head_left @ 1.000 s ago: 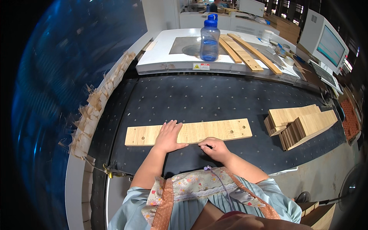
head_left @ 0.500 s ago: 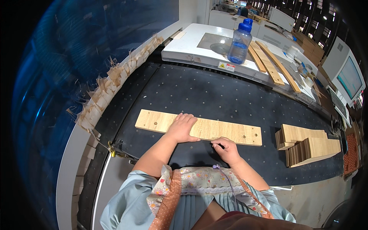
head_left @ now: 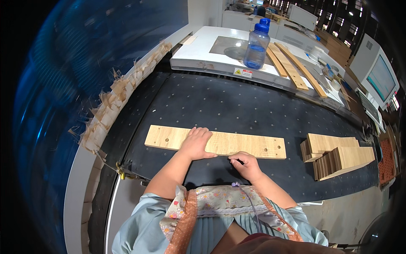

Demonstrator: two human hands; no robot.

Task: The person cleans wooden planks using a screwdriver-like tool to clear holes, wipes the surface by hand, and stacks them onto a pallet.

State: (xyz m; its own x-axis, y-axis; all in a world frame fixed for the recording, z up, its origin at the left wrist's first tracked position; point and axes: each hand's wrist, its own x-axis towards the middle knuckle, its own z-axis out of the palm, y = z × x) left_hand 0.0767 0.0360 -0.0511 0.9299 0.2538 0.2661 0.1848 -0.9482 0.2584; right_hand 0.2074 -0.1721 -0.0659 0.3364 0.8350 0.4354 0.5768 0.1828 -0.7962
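A long light wooden board (head_left: pixel 241 144) lies flat before me on the dark perforated table. Round holes show near both of its ends. My left hand (head_left: pixel 196 144) grips it left of its middle, fingers reaching over the top to the far edge and thumb along the near edge. By the near edge, just right of that thumb, my right hand (head_left: pixel 247 165) is closed, thumb and fingertips pinched together. Whatever it may pinch is too small to make out.
Stacked wooden pieces (head_left: pixel 344 161) stand to the right. On the white machine top (head_left: pixel 198 48) beyond are a blue-lidded bottle (head_left: pixel 256 46) and several wood strips (head_left: pixel 289 67). A monitor (head_left: pixel 378 76) is far right. A blue panel (head_left: pixel 89 63) and frayed strip (head_left: pixel 112 106) border the left.
The view has shifted slightly, so the scene sits a little farther left. Both hands keep nearly the same place and pose at the board.
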